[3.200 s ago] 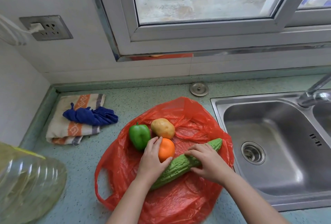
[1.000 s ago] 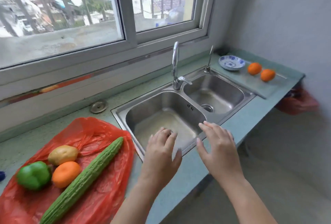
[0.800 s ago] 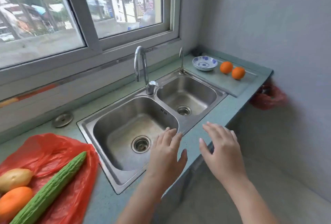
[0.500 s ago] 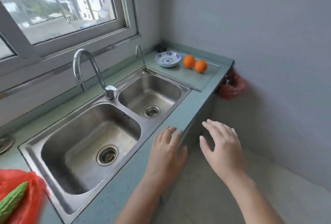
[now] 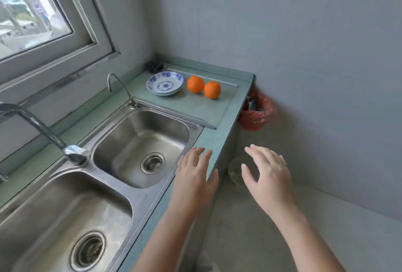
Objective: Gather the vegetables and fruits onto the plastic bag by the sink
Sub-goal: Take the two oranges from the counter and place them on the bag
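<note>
Two oranges sit side by side on the green counter at the far right end, the left orange (image 5: pixel 195 84) and the right orange (image 5: pixel 212 89), beside a blue-patterned bowl (image 5: pixel 164 83). My left hand (image 5: pixel 194 179) hovers open over the counter's front edge by the right sink basin. My right hand (image 5: pixel 268 176) is open in the air past the counter edge, above the floor. Both hands hold nothing and are well short of the oranges. The red plastic bag with the other produce is out of view to the left.
A double steel sink (image 5: pixel 139 141) fills the counter's middle, with a large tap (image 5: pixel 43 132) and a thin small tap (image 5: pixel 119 85). A red bag (image 5: pixel 257 113) hangs at the counter's right end near the wall. A window lies upper left.
My view has swung right, away from the red bag with the pepper, potato, orange and bitter gourd, toward the two oranges. Both empty hands moved right along the counter edge.
</note>
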